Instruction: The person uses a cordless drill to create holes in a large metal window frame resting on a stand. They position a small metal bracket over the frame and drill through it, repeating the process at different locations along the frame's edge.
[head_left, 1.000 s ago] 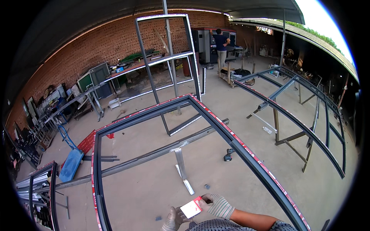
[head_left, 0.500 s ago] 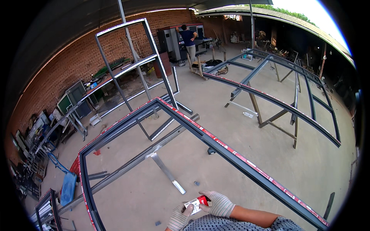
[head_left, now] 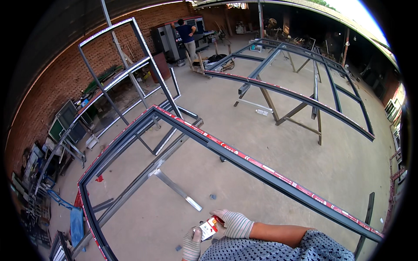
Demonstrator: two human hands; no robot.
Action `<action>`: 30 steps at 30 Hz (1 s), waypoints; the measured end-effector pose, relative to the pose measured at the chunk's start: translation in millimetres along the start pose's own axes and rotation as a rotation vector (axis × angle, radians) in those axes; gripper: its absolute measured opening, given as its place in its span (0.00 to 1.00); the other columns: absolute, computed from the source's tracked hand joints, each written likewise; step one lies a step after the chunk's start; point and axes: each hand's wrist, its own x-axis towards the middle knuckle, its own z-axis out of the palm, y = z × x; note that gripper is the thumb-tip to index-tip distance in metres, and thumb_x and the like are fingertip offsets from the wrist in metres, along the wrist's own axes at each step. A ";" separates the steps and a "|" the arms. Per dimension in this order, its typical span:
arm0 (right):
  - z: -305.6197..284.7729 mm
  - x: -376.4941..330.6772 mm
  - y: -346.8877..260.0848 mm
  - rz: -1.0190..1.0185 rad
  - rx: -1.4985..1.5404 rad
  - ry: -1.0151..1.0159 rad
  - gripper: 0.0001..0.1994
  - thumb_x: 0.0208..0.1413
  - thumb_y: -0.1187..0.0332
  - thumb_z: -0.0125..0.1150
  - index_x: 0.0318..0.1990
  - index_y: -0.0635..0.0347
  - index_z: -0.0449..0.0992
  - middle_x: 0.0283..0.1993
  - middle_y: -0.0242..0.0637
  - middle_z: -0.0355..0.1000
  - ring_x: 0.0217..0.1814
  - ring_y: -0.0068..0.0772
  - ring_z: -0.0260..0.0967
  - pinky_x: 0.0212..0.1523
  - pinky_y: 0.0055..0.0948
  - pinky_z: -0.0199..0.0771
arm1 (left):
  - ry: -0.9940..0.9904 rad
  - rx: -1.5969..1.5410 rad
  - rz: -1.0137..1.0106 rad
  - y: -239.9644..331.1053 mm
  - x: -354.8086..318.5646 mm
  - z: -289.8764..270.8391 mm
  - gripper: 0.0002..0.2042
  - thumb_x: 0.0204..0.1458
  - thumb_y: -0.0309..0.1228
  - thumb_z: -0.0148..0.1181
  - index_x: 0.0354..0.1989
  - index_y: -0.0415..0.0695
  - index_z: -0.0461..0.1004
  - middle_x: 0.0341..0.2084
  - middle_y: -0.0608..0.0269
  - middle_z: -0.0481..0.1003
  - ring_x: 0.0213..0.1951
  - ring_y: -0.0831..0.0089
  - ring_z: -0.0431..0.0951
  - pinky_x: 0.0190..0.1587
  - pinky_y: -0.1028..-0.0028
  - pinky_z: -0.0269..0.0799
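Note:
Low in front of me is a small red and white cigarette pack (head_left: 206, 229), its top lifted, with tan-orange ends showing inside. My left hand (head_left: 191, 245), in a striped knit glove, is closed on the pack's lower part with the thumb across its front. My right hand (head_left: 237, 224), gloved alike, pinches the red top from the other side. Just beyond both hands lies a large dark grey metal frame (head_left: 257, 167) edged with red printed film, raised off the floor. Neither hand touches it.
Another large frame (head_left: 278, 91) rests on trestles (head_left: 270, 104) at the far right. A tall frame (head_left: 146, 65) stands upright at the left. A steel bar (head_left: 176, 189) juts inside the near frame. Far back, a person (head_left: 186, 35) stands by grey cabinets (head_left: 165, 41).
The pack's top has come up, and tan-orange ends now show. My right hand has shifted slightly left and up along it. The whole view has swung a little to the right.

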 end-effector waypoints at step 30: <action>-8.8 -13.9 -1.2 -0.405 -0.245 -0.051 0.08 0.58 0.66 0.65 0.41 0.60 0.79 0.56 0.48 0.73 0.56 0.51 0.72 0.57 0.43 0.75 | 0.028 -0.552 -0.081 26.1 -17.7 6.1 0.31 0.68 0.55 0.51 0.51 0.31 0.73 0.42 0.46 0.81 0.40 0.59 0.85 0.40 0.61 0.86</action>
